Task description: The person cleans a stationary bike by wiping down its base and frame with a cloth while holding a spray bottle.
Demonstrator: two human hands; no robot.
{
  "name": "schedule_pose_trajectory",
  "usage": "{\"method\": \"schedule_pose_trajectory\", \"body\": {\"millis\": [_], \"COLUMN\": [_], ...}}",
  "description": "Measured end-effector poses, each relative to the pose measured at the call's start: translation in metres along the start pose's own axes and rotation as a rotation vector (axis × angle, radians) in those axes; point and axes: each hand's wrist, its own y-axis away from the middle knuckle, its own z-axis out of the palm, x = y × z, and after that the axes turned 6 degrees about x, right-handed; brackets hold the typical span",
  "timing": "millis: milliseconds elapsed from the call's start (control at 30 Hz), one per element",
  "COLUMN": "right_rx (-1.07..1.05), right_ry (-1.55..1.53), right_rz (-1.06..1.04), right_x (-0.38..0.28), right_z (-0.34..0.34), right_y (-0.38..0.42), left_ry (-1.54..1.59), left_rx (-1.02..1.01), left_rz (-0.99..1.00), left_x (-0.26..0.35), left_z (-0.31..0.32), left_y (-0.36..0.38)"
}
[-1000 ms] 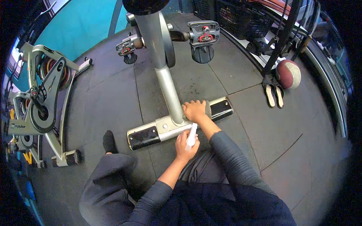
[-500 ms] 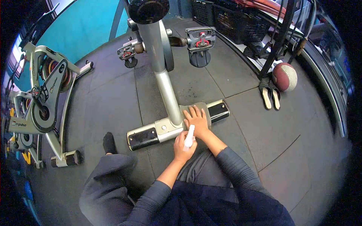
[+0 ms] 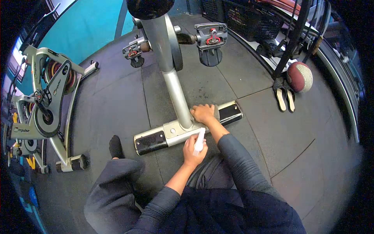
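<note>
An exercise bike's silver and black base bar [image 3: 171, 132] lies across the floor in front of me. My right hand [image 3: 203, 113] is at the bar's right part, by the foot of the upright post [image 3: 176, 93]. Its fingers are bent over a grey-green cloth [image 3: 216, 112], which shows mostly at the right of the hand. Closer to my body, my left hand [image 3: 194, 151] is wrapped round a spray bottle with a white top [image 3: 200, 140]. Most of the bottle's body is hidden by the hand and the angle.
Pedals [image 3: 211, 39] jut out from the bike above the base. Another exercise bike [image 3: 50, 93] stands on the left. To the right lie a pair of shoes [image 3: 285, 99] and a maroon and cream ball [image 3: 300, 77], near a rack with black crates [image 3: 253, 23].
My right hand has gone from lying flat with fingers spread to bent fingers on the cloth, closer to the post's foot. My left hand still holds the spray bottle. The view has shifted slightly.
</note>
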Motion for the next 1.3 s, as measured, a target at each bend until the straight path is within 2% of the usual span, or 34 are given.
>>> {"method": "schedule_pose_trajectory", "body": {"millis": [67, 233, 300, 367, 433, 500, 700, 767, 833, 900, 967, 1100, 1167, 1300], "right_rx": [-0.049, 0.204, 0.147, 0.286, 0.264, 0.390, 0.289, 0.316, 0.135, 0.148, -0.014, -0.012, 0.147, 0.245], "right_ry": [-0.006, -0.034, -0.038, -0.034, -0.029, 0.003, -0.001, -0.023, -0.002, 0.017, 0.018, 0.024, -0.019, -0.008], "right_rz": [0.006, -0.148, -0.152, -0.214, -0.220, -0.238, -0.194, -0.195, -0.089, -0.078, 0.004, -0.009, -0.114, -0.220], "right_x": [0.001, 0.008, 0.014, 0.018, 0.018, 0.017, 0.014, 0.013, 0.010, 0.006, 0.001, 0.004, 0.009, 0.019], "right_z": [0.001, 0.012, 0.017, 0.028, 0.030, 0.031, 0.024, 0.022, 0.015, 0.008, 0.001, 0.002, 0.012, 0.018], "right_y": [0.000, 0.024, 0.035, 0.048, 0.059, 0.064, 0.042, 0.026, 0.012, 0.003, -0.003, 0.002, 0.010, 0.035], "left_ry": [-0.023, -0.026, -0.022, -0.020, -0.037, -0.034, -0.012, -0.030, 0.005, -0.008, 0.021, -0.023, -0.030, -0.022], "left_rx": [0.002, -0.007, -0.006, -0.008, -0.016, -0.005, -0.002, -0.004, -0.027, -0.017, -0.006, -0.007, -0.010, -0.010], "left_rz": [-0.004, 0.031, 0.018, -0.002, 0.000, 0.009, -0.009, -0.008, -0.038, -0.017, -0.006, 0.014, 0.014, -0.002], "left_x": [-0.002, 0.002, 0.003, 0.006, 0.006, 0.004, 0.004, 0.006, 0.005, 0.005, 0.005, 0.004, 0.004, 0.004], "left_z": [0.000, -0.002, -0.003, -0.002, -0.004, -0.003, -0.001, -0.003, -0.003, -0.002, -0.002, -0.002, -0.002, -0.002], "left_y": [0.002, 0.000, 0.000, 0.001, 0.000, 0.001, 0.001, 0.001, 0.000, -0.001, -0.001, 0.000, 0.000, 0.000]}}
